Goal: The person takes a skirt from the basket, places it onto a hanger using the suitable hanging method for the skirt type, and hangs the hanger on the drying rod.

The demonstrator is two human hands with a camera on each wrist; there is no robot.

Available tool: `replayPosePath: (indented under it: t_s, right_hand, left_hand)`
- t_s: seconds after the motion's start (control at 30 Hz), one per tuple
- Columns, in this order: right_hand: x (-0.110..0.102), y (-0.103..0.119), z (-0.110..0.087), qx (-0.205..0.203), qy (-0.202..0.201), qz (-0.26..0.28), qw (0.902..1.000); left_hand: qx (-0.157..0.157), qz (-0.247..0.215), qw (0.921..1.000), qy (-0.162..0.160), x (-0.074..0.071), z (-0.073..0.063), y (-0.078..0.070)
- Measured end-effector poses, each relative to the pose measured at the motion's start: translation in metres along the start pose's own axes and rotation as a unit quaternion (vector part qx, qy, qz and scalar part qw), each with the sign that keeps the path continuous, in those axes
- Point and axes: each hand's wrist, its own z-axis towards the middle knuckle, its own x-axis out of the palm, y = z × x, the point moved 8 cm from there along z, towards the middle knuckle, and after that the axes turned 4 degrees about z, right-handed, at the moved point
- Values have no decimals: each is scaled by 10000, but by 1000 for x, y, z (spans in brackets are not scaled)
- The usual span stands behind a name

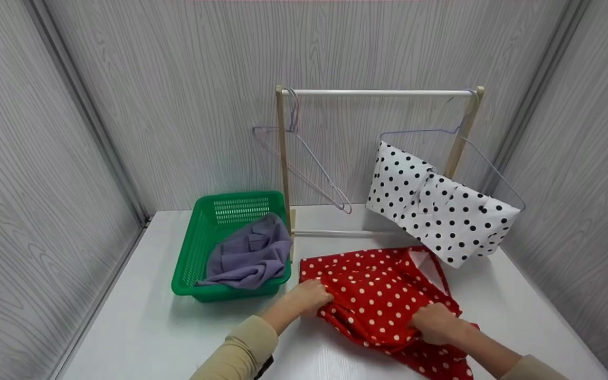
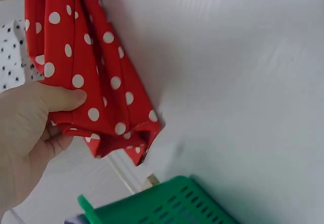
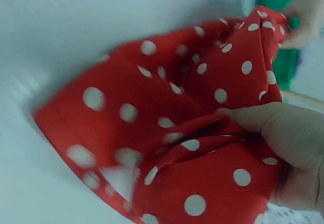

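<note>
Pinching a red cloth with white dots [image 1: 372,295] at two places, both hands work at the lower centre and lower right of the head view. The cloth lies crumpled on a white table [image 1: 135,332], with a pale inner side showing at its upper right edge. The left hand [image 1: 312,296] holds it by the left edge; in the left wrist view the thumb [image 2: 66,98] presses on top of the fabric, fingers bent beneath, so the grip is narrow. The right hand [image 1: 435,323] grips the cloth toward its lower right; in the right wrist view the thumb lies along a fold near the centre, while the fingers are largely hidden by fabric. Beige sleeves [image 1: 246,345] cover both forearms.

Left of the cloth, near the left hand, stands a green basket [image 1: 214,294] with a purple cloth [image 1: 254,253] heaped in its right part, partly over the front rim. Behind, from the centre to the upper right, a rack with wooden posts and a white bar [image 1: 378,93] stands before a grey wood-grain wall [image 1: 177,63]. Hangers [image 1: 293,126] hang together at the bar's left end; at its right end, a purple hanger [image 1: 420,131] carries a white cloth with black dots [image 1: 441,206], slanting down toward the right.
</note>
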Motion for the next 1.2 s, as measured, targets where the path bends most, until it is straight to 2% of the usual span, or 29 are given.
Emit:
replayPosePath:
  t_s: [0.13,0.27,0.47,0.57,0.7,0.87,0.97,1.1,1.2]
  right_hand:
    - [16,13,10,-76,-123,-546,9984]
    - [17,21,17,-88,-476,-1190,9917]
    - [16,18,27,260,-1007,-2048,9733]
    - [17,14,33,449,-1299,-2323,9629]
    - [19,7,44,658,-1545,-2292,9588]
    - [17,-13,56,851,-1826,-1860,9617]
    - [16,-26,59,1013,-1900,-1704,9616]
    - [16,-37,56,1140,-1739,-1577,9653]
    - [13,-33,49,1167,-1547,-1403,9710]
  left_hand:
    - [-108,59,9999,-65,7,4,-3]
    - [-280,161,9994,-152,9,8,0]
    - [-589,356,9976,-113,17,12,9]
    - [-686,575,9957,-237,23,13,10]
    - [-853,703,9933,-327,30,12,13]
    - [-954,701,9929,-117,35,13,15]
    - [-924,702,9932,-112,36,13,15]
    - [-731,710,9936,-496,30,13,11]
    - [-604,643,9908,-1029,22,11,9]
